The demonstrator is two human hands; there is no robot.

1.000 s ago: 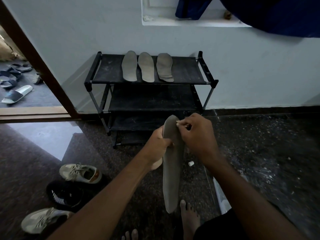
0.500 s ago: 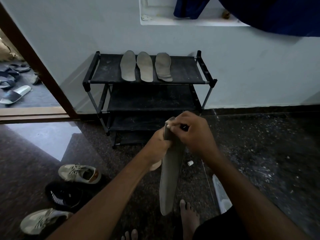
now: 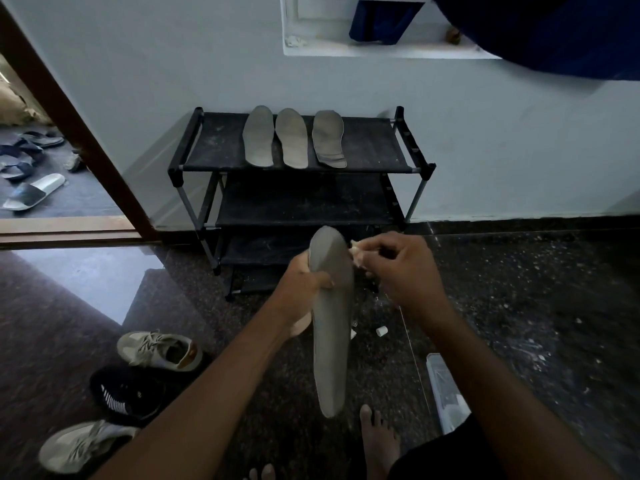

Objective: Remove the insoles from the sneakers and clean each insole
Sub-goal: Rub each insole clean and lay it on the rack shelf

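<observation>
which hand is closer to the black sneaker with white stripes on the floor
Left. The left hand grips the grey insole up and right of the black striped sneaker; the right hand, pinching a small pale wad, is beyond the insole, farther right.

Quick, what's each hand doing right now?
Left hand grips the insole near its top.
Right hand pinches a small pale piece by the insole's edge; what it is cannot be told.
</observation>
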